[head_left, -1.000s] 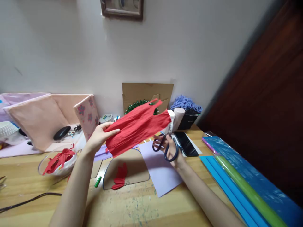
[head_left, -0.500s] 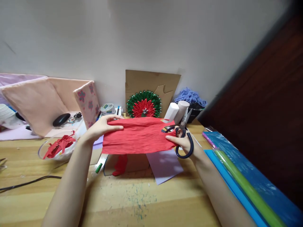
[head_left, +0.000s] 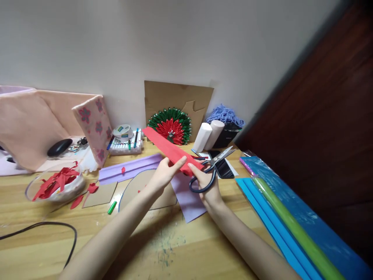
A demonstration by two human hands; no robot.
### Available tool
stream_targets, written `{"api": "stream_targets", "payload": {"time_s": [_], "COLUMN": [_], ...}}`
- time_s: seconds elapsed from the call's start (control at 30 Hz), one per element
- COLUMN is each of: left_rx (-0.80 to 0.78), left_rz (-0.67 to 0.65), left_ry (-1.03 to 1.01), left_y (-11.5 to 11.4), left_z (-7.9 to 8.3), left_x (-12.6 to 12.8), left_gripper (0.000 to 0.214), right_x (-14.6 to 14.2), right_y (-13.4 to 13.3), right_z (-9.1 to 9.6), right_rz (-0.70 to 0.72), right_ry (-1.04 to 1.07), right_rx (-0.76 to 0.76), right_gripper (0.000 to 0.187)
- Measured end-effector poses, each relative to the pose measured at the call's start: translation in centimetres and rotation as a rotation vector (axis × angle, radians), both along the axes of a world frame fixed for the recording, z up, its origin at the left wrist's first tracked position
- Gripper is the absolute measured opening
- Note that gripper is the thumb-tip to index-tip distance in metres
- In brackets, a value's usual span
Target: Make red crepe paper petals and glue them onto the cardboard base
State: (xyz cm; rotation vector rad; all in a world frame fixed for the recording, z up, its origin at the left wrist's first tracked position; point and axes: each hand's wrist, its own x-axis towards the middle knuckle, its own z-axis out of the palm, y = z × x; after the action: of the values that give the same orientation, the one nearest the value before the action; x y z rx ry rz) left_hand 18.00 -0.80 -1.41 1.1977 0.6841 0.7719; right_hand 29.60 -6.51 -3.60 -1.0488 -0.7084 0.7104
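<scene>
A narrow folded strip of red crepe paper slants above the table, its far end up and to the left. My left hand is closed on the strip near its lower right end. Close beside it, my right hand pinches that same end with the thumb. Dark-handled scissors hang on my right hand, blades parted and pointing up and right, away from the paper. Below the hands lie a rounded piece of cardboard and a lilac sheet.
A clear bowl of red scraps stands left, near a black cable. Behind are a marker box, a red-and-green round decoration against cardboard, and white rolls. Blue and green paper packs line the right side.
The red paper was spread wide between both hands; now it is folded into a narrow strip. My left hand has moved right, beside my right hand. The view has shifted slightly right.
</scene>
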Motion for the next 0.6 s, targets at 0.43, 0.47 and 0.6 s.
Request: {"api": "stream_targets", "payload": {"time_s": [0.43, 0.47, 0.6], "left_rx": [0.382, 0.417, 0.522], "left_rz": [0.382, 0.425, 0.522], "left_ry": [0.067, 0.082, 0.201], "left_y": [3.3, 3.3, 2.9], "left_z": [3.5, 3.9, 4.5], "left_x": [-5.8, -6.2, -6.8], "left_gripper": [0.036, 0.033, 0.025], "right_x": [-1.3, -1.5, -2.6], "right_y": [-4.8, -5.2, -5.7], "right_z": [3.8, 3.8, 3.1], "right_rz": [0.728, 0.814, 0.979], "right_ry": [-0.091, -0.104, -0.104], "right_rx": [-0.347, -0.39, -0.518], "right_gripper": [0.05, 0.054, 0.065]}}
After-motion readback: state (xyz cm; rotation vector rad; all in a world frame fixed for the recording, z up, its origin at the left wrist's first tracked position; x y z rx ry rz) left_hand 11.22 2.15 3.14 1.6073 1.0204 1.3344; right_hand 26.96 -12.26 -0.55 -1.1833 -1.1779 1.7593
